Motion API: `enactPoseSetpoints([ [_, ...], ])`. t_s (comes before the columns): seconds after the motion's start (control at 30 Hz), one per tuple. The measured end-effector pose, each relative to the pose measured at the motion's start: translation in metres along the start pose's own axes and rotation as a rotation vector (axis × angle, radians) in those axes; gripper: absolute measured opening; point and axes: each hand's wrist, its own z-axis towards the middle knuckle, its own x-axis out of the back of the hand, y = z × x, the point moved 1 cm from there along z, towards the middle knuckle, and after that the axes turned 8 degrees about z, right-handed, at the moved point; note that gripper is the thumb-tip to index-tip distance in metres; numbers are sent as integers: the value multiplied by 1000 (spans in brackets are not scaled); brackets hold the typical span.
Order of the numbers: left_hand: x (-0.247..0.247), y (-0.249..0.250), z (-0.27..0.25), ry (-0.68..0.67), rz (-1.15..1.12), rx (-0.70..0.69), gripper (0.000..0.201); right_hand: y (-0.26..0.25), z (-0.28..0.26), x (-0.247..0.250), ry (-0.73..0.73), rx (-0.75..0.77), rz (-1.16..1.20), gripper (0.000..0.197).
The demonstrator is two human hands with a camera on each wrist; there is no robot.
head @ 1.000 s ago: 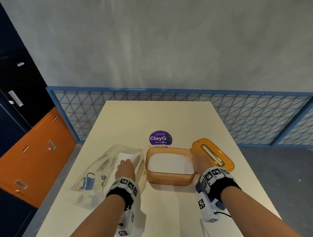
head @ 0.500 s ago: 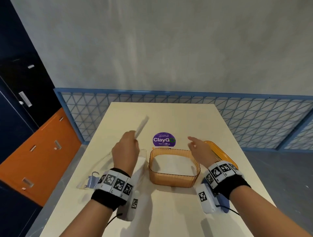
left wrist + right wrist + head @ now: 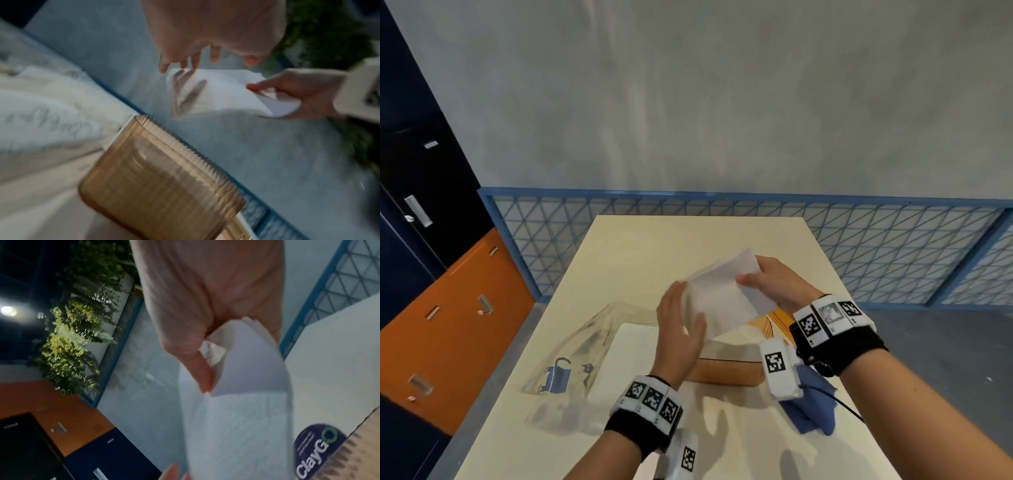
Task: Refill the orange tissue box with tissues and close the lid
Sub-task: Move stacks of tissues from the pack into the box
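Head view: orange tissue box (image 3: 726,373) mostly hidden behind left hand (image 3: 678,337).

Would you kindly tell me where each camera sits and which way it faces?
Head: worn high, looking forward and down at the table; both forearms, left hand, right hand.
Left wrist: looks along the left hand's fingers over the orange tissue box.
Right wrist: looks along the right thumb pinching the tissue stack.
Shared: all three show that stack.

The head view was evenly bright, bowed at its edges, with soft shadows on the table (image 3: 619,445). Both wrist views were dim, grainy and motion-blurred; a lamp (image 3: 8,311) glared far left.
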Motion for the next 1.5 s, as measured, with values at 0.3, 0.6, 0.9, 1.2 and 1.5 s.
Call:
enactPoseSetpoints([
  [0.3, 1, -6, 30, -6, -322, 464, 25, 37, -12, -2, 49, 91, 5, 17],
  [0.6, -22, -24, 14, -188, 25, 448, 38, 106, -8, -22, 235, -174, -67, 36],
  [0.9, -31, -26, 25, -348, 609, 519, 72, 102, 10, -21, 299, -286, -313, 32],
  [1.2, -22, -34, 33, -483, 887, 92, 60, 106, -4, -30, 282, 167, -825, 46],
  [1.5, -26, -32, 42, -952, 1114, 58, 63, 103, 8, -35, -220, -290, -1079, 55],
])
